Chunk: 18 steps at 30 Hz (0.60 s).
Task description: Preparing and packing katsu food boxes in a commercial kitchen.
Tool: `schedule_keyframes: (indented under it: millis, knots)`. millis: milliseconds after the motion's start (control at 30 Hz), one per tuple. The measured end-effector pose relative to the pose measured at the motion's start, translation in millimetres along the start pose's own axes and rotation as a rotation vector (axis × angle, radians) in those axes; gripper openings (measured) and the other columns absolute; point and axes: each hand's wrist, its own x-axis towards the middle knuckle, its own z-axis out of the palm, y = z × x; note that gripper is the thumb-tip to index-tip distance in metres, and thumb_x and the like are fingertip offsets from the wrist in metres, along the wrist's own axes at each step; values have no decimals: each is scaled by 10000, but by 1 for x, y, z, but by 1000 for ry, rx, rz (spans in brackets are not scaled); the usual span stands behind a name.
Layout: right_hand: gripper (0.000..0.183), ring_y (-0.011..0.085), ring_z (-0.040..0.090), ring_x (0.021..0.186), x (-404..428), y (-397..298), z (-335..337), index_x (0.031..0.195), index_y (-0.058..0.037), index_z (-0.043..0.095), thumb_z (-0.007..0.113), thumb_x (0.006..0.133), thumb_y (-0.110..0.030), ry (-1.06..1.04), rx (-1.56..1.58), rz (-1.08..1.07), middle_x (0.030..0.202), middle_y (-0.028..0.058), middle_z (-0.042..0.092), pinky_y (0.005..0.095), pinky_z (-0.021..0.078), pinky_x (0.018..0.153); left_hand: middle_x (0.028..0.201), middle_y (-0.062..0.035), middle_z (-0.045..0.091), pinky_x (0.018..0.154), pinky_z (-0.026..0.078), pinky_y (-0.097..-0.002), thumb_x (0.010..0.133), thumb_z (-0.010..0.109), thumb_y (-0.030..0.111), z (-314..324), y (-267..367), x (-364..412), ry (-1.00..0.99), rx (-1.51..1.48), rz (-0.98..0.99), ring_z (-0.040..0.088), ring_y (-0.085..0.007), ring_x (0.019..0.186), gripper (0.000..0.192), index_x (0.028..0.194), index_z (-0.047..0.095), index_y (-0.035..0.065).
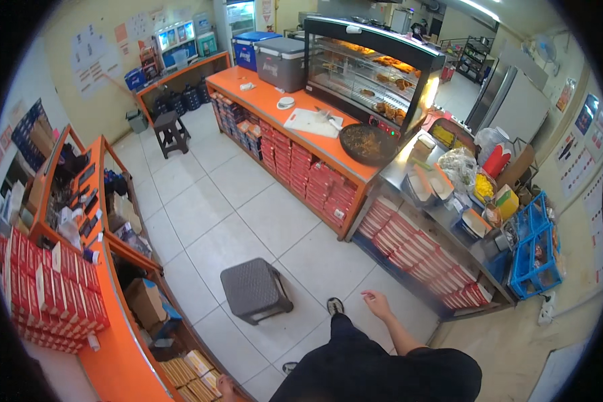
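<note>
My right hand (377,302) hangs over the tiled floor with its fingers loosely curled and nothing visible in it. At the bottom edge, my left hand (225,387) is beside stacked flat cartons (193,374) on a shelf under the orange counter; whether it touches them is unclear. A dark plastic stool (256,287) stands on the floor ahead of my feet. Farther off, a black wok (368,144) with food in it sits at the end of an orange counter (261,108), next to a white cutting board (311,123) and a lit glass food warmer (367,75).
A steel table (447,226) on the right holds food containers and bags, with a blue plastic crate (535,251) at its end. Stacked red boxes (55,286) stand on the left counter (108,352). Another stool (170,131) and two coolers (281,60) are farther back.
</note>
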Motion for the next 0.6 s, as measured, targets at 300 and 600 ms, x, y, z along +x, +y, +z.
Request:
schedule_keyframes:
  millis: [300,600]
  knots:
    - [157,214,622,753,254,-97,-174,993,-53,696,657,861,-129,42,-135,-515,886,124,667,314,487,679,876,-80,640,609,487,-286,856,597,146,303,-26,56,-273,486,-239,623,-178,767,281,1117,569,46]
    - [168,118,606,728,527,-291,-376,1031,-49,694,663,866,-57,987,-241,-926,887,61,682,259,480,698,792,-62,640,615,491,-287,898,554,216,461,-12,124,-516,674,-508,626,-178,730,192,940,624,42]
